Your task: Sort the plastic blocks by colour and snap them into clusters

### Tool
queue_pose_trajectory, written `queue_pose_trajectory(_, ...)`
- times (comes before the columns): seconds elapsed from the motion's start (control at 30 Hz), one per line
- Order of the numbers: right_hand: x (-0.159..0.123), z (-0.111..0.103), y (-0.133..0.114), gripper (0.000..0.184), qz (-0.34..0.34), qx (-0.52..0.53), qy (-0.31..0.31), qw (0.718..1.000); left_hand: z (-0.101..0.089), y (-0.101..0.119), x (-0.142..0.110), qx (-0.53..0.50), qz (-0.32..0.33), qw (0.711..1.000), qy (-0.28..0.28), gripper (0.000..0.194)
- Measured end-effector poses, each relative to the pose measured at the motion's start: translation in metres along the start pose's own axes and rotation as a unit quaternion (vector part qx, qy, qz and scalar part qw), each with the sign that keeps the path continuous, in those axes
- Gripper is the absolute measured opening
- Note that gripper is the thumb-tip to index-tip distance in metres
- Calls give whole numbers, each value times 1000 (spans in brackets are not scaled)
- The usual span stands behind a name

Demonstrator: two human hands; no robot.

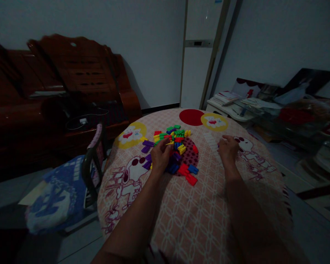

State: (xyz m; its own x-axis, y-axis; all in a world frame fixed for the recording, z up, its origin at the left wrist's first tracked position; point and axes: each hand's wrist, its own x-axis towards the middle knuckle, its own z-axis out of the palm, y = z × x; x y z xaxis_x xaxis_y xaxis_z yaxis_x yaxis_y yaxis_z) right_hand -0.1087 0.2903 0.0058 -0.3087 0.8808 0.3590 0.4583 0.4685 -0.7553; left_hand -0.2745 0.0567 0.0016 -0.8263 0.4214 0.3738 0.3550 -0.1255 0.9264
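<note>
A heap of colourful plastic toy blocks [178,140] lies on the round table in red, yellow, green, blue and purple. My left hand [161,156] is over the heap's near left side, with thumb and forefinger curled together. A bit of yellow shows at those fingertips, seemingly a block. To the right, apart from the heap, my right hand [227,148] has its fingers bent closed. A speck of purple shows at its fingertips; most of that piece is hidden. Just left of this hand is a pale, ridged strip [211,143]. Single red blocks [191,179] lie at the heap's near edge.
A patterned cloth [192,220] covers the table. At the left stands a chair with a blue cushion [57,194], and behind it a wooden bench [79,73]. A cluttered glass-topped cabinet [286,113] is on the right. A tall white unit [196,66] stands behind.
</note>
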Motion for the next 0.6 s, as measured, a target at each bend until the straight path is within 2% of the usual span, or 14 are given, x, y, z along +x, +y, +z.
queue_pose_trajectory(0.03, -7, 5, -9, 39, -21, 8, -11, 1000, -5, -1, 3, -2, -3, 1000, 22, 35)
queue_pose_trajectory(0.1, -27, 17, -31, 28, -80, 32, -79, 993, -12, -4, 7, -11, -12, 998, 55, 34)
queue_pose_trajectory(0.2, -62, 34, -65, 18, -203, 29, -215, 955, -16, -7, 10, -18, -16, 997, 75, 33)
queue_pose_trajectory(0.27, -81, 42, -81, 18, -264, -11, -270, 926, -15, -8, 10, -20, -18, 997, 75, 33)
queue_pose_trajectory(0.33, -94, 47, -88, 24, -304, -55, -295, 904, -15, -7, 9, -23, -23, 997, 75, 33)
queue_pose_trajectory(0.43, -99, 50, -86, 31, -314, -84, -305, 895, -14, -4, 8, -28, -32, 996, 73, 34)
queue_pose_trajectory(0.6, -92, 49, -79, 28, -232, -10, -309, 922, -14, -1, 7, -6, -44, 997, 67, 34)
